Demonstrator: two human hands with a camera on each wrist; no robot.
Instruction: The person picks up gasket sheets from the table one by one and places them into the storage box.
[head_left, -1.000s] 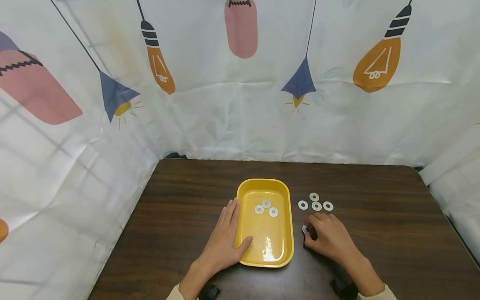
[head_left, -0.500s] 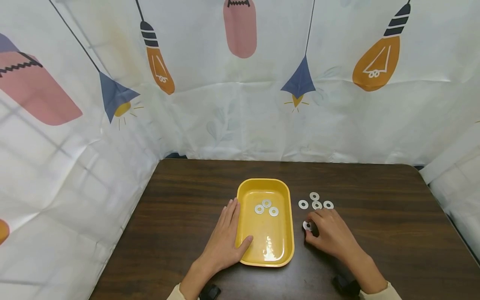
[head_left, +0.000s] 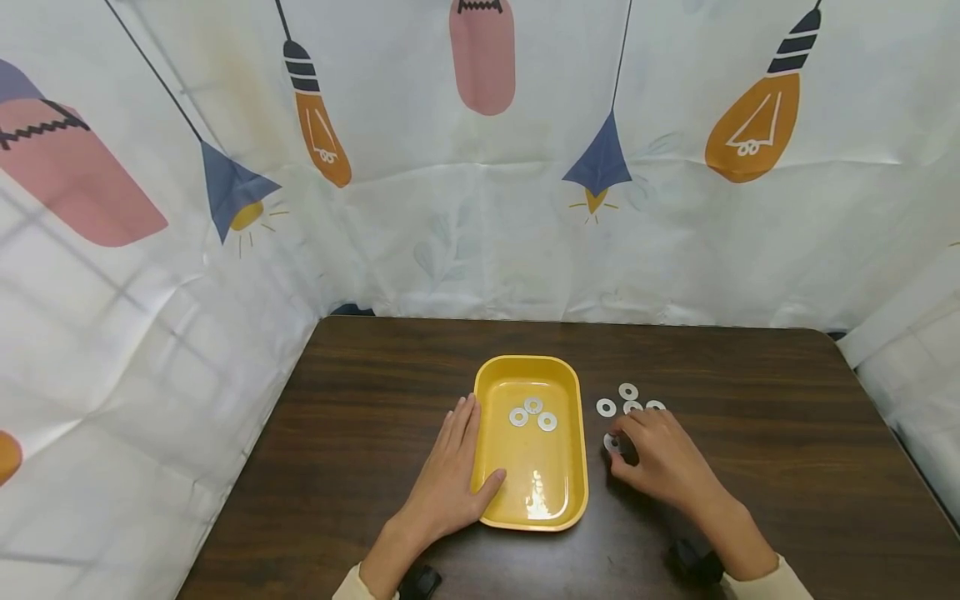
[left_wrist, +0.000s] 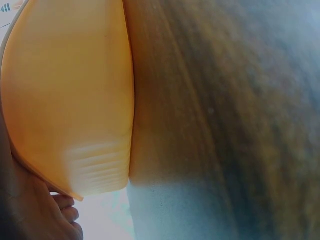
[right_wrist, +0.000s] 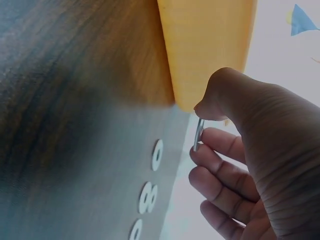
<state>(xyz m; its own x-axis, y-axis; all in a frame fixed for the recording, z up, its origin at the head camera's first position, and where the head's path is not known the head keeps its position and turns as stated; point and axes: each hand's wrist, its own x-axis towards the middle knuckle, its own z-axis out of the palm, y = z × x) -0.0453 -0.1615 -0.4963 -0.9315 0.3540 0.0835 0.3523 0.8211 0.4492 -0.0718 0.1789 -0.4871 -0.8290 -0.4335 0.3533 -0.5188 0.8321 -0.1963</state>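
Note:
Between the thumb and fingertips of my right hand (head_left: 663, 462) is a flat metal washer (right_wrist: 198, 132), seen edge-on and off the table in the right wrist view. Several more washers (head_left: 606, 407) lie on the table just beyond that hand, some partly hidden by it in the head view. A yellow tray (head_left: 528, 504) stands to its left, with 3 washers (head_left: 533, 405) lying toward its far end. My left hand (head_left: 446, 475) rests along the tray's left side, fingers straight and thumb over the rim.
The dark wooden table (head_left: 375, 400) carries the tray and washers. A white printed curtain (head_left: 480, 242) hangs behind the table's far edge and along both sides.
My right hand has shifted slightly away from me, with the washer pinched in it. It now covers more of the washers behind it. The left hand and tray stay in place.

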